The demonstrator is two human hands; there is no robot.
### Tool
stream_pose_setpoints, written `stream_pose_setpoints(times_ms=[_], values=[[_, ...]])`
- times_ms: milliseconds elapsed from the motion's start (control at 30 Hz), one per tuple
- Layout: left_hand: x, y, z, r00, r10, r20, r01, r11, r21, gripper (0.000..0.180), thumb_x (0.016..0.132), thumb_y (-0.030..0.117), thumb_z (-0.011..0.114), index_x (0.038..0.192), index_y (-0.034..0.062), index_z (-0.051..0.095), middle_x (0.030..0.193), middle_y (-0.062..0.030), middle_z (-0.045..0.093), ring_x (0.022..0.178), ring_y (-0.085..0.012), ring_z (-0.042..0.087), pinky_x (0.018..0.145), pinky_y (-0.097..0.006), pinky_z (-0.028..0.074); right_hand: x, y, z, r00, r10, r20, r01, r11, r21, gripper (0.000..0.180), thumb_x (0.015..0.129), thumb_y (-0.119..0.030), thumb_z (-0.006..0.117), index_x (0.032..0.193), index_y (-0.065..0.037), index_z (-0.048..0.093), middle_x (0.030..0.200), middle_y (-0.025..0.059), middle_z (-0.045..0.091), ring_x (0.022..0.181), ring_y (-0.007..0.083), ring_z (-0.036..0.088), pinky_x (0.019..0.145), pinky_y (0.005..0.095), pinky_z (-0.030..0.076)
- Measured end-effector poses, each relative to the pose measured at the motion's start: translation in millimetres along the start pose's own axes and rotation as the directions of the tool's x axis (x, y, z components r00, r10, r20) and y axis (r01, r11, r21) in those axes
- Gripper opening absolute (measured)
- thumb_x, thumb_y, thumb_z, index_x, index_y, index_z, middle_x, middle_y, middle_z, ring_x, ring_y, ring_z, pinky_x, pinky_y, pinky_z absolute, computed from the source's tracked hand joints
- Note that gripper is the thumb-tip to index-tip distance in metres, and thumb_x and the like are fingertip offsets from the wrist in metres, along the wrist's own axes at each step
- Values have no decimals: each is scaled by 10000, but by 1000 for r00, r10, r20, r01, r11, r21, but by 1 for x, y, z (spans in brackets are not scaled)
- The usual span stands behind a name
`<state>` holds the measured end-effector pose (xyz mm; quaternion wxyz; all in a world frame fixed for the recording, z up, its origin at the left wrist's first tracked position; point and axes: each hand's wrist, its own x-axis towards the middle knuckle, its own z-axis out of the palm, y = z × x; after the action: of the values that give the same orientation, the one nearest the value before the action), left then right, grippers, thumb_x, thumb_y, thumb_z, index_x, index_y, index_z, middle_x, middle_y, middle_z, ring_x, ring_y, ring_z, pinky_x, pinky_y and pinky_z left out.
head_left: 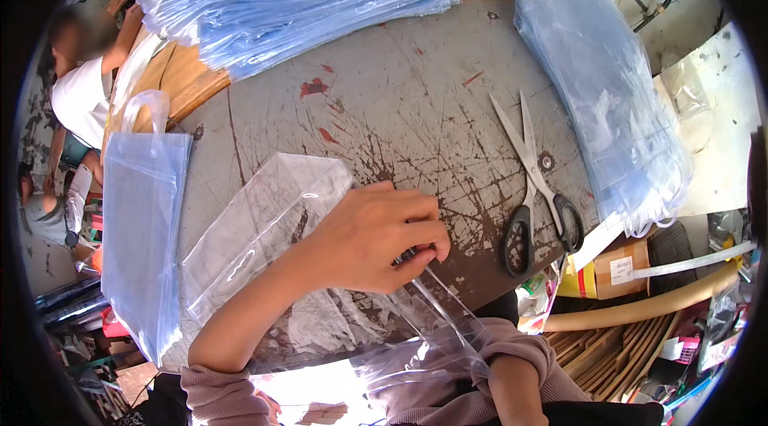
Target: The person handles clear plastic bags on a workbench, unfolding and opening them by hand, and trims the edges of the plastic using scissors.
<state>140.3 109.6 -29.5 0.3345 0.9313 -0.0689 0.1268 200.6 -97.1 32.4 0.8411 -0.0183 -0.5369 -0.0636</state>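
Observation:
My left hand (384, 236) reaches across from the lower left, its fingers curled closed on a clear plastic bag (268, 210). Part of this bag lies flat on the scratched table under my wrist. Clear folds run from my fingers down over the table's near edge toward my lap. What exactly is between the fingertips is partly hidden. At the lower right, my right forearm (516, 390) shows below a pushed-up sleeve, while the hand itself falls outside the picture. A pair of scissors (532, 174) with black handles rests right of my left hand, blades slightly apart.
A thick pile of bluish plastic bags (320, 6) covers the far edge. More stacks lie at right (600, 82) and left, the left bags (144, 210) having handles. Beyond the right edge are a cardboard box (624, 270) and a curved tube (640, 310). Another person (80, 94) sits far left.

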Motion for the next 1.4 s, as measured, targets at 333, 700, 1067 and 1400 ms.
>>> stream_pose_setpoints(times_ms=[333, 700, 1067, 1400], values=[[-5, 2, -4, 999, 0, 43, 1, 1000, -9, 126, 698, 131, 691, 798, 169, 624, 748, 26, 514, 729, -139, 535, 614, -294, 363, -4, 46, -40, 583, 810, 64, -214, 228, -950, 416, 779, -161, 674, 1152, 0, 585, 1291, 219, 491, 1189, 368, 481, 987, 442, 386], [1, -1, -10, 987, 31, 155, -34, 999, 16, 315, 686, 366, 745, 735, 92, 598, 802, 6, 548, 772, -169, 521, 636, -322, 371, -48, 69, -58, 383, 912, -147, -96, -119, -988, 463, 839, -374, 581, 1142, -25, 595, 1308, 214, 486, 1223, 350, 465, 986, 479, 359], [-2, -5, -8, 981, 93, 168, -81, 994, -76, 166, 700, 315, 737, 785, 179, 692, 808, 35, 550, 808, -143, 519, 633, -313, 334, -50, 70, -59, 451, 883, -132, -94, -100, -991, 340, 814, -259, 610, 1065, -30, 635, 1277, 204, 518, 1201, 336, 492, 970, 476, 380], [-4, -3, -8, 979, 79, 190, -58, 992, -114, 110, 730, 282, 721, 810, 211, 698, 828, 44, 552, 828, -135, 523, 682, -310, 323, -52, 66, -55, 483, 847, -220, -292, -81, -953, 267, 782, -142, 645, 1029, -40, 654, 1225, 187, 551, 1124, 346, 543, 934, 430, 419]])
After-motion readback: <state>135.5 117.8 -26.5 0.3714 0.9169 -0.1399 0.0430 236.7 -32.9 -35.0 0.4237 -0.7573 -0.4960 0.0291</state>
